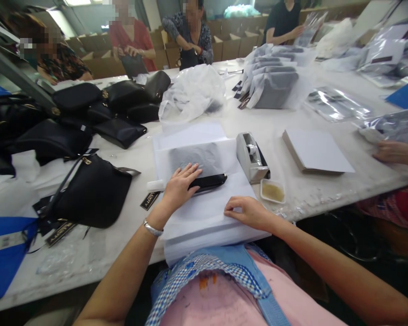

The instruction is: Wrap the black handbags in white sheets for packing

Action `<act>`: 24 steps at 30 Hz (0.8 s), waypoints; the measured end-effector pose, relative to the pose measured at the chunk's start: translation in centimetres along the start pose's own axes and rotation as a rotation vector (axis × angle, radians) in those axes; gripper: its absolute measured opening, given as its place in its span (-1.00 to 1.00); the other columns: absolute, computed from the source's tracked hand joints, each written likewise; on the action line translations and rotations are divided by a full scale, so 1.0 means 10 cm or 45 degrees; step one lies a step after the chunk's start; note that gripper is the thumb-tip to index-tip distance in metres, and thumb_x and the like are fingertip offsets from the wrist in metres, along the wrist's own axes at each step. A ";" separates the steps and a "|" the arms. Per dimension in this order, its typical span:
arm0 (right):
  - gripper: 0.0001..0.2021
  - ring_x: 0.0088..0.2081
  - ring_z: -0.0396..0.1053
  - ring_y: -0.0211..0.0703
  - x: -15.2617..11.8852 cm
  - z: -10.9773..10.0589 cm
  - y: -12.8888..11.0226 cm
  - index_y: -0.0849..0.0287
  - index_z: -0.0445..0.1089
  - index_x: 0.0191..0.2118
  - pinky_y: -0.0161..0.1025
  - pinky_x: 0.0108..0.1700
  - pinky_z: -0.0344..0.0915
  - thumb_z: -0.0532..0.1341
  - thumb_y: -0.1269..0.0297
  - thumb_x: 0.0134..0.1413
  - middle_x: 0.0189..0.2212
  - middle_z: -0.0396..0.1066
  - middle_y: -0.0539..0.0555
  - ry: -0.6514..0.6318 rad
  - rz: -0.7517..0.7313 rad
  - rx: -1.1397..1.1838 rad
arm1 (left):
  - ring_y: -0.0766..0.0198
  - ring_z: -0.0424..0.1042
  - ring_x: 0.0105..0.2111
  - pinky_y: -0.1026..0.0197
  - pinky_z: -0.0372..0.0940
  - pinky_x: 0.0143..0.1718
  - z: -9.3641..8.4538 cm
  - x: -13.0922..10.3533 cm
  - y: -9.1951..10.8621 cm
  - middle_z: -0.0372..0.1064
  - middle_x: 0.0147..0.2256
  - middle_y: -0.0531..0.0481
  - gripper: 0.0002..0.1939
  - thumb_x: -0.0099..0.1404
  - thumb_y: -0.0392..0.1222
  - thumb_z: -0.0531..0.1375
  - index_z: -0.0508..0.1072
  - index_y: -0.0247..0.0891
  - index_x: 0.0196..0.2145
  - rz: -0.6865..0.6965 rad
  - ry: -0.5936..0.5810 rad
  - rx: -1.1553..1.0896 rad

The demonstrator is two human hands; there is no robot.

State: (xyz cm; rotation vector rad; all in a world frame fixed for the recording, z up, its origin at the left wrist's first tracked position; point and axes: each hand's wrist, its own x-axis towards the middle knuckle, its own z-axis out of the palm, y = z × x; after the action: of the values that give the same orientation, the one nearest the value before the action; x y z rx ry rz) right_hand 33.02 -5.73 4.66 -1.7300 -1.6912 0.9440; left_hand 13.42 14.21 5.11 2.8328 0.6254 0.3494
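My left hand (185,183) lies flat with fingers outstretched on a black bag (211,182), partly covered by a thin white tissue sheet (227,149); grey shows through the sheet. A black hang tag (150,200) and a small white roll-shaped piece (155,185) stick out left of that hand. My right hand (246,212) is closed in a pinch, its fingertips at the stack of white paper (204,231) under the bag. Whether a single sheet is between them is hard to see. A grey tape dispenser (253,158) stands just beyond the right hand.
A shallow dish (272,191) and a stack of grey-white boards (318,151) lie on the right. Black bags (91,190) crowd the left. Tissue-wrapped bags (275,88) stand at the back. A co-worker's hand (397,154) touches plastic at right; several people work across the table.
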 end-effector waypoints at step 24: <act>-0.91 -0.29 0.44 -0.18 0.14 0.10 0.11 0.08 0.55 -0.33 -0.29 -0.19 0.28 0.28 0.30 0.17 -0.34 0.51 0.00 -0.141 -0.096 -0.198 | 0.09 0.03 0.33 -0.08 -0.01 0.33 -0.01 0.00 -0.02 0.07 0.33 0.02 -0.44 0.35 -0.17 0.16 0.20 -0.10 0.28 -0.005 -0.005 -0.048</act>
State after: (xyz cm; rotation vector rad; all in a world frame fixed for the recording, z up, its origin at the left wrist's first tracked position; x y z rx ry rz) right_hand 32.88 -4.54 3.06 -1.7257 -1.9332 0.9100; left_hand 13.31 14.39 5.16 2.7957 0.6170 0.3511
